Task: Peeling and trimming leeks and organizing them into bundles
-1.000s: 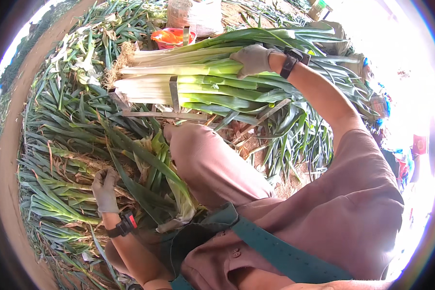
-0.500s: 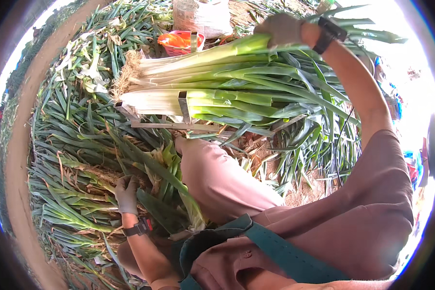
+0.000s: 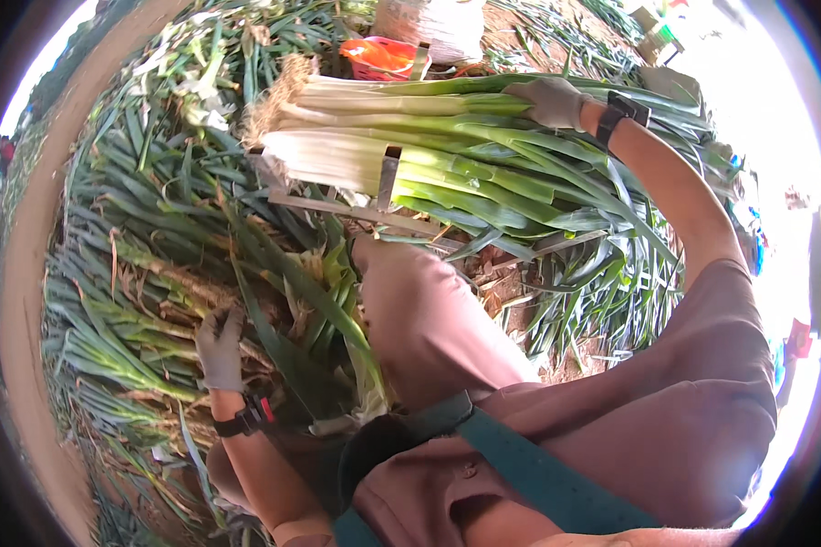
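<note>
Bundling looks underway: the gloved right hand point(image 3: 552, 98) presses, grip closed, on the long white-and-green leek bundle point(image 3: 429, 150) lying ahead, while the gloved left hand point(image 3: 219, 346), grip half-curled, touches loose leeks point(image 3: 128, 301), likely needing one firmly grasped.

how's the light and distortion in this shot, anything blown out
Head view: harsh sunlight, the right rim washed out to white behind the right hand; fisheye bends the edges and leaves dark corners; the leek bundle is sharp and evenly lit, the left hand lies in softer shade.

Right hand point(image 3: 553, 100) on leek bundle point(image 3: 429, 155)
</note>
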A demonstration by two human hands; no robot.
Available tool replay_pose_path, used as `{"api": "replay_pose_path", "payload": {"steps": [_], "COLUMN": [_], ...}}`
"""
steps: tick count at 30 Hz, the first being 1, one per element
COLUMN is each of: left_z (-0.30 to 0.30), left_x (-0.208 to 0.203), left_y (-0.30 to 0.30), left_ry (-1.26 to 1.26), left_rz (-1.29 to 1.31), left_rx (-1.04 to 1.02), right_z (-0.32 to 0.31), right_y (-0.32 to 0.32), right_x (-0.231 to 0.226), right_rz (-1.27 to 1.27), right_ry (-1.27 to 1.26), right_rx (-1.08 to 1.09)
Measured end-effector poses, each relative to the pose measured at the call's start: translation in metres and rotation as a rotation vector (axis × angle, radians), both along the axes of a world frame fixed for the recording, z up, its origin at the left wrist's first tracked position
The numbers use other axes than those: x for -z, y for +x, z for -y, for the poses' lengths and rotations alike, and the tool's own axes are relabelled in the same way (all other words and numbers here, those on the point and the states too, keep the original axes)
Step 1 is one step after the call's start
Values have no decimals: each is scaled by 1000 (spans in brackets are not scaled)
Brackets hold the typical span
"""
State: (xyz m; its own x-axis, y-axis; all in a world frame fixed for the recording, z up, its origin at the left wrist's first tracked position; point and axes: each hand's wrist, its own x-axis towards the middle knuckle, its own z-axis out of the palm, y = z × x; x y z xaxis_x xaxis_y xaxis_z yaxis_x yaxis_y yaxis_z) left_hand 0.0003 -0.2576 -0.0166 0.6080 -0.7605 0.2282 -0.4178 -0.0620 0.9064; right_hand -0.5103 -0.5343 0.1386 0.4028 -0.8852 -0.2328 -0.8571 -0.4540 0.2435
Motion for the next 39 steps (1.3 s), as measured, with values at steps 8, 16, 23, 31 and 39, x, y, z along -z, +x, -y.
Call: {"api": "replay_pose_path", "payload": {"steps": [8, 16, 23, 31, 39], "left_z": [-111, -262, -334, -322, -294], "left_x": [-36, 10, 40, 60, 52], "left_y": [63, 95, 93, 103, 92], "left_ry": [-156, -128, -29, 7, -55], "left_rz": [-25, -130, -191, -242, -248], "left_rx": [-252, -590, -759, -741, -609], "right_z": [-68, -135, -138, -117, -239], "right_y": [122, 349, 534, 602, 477], "right_x": [-78, 55, 207, 257, 204], "right_rz": [-185, 236, 492, 579, 1018], "right_ry": [-100, 199, 255, 321, 528], "right_rx": [-485, -745, -466, -219, -356]}}
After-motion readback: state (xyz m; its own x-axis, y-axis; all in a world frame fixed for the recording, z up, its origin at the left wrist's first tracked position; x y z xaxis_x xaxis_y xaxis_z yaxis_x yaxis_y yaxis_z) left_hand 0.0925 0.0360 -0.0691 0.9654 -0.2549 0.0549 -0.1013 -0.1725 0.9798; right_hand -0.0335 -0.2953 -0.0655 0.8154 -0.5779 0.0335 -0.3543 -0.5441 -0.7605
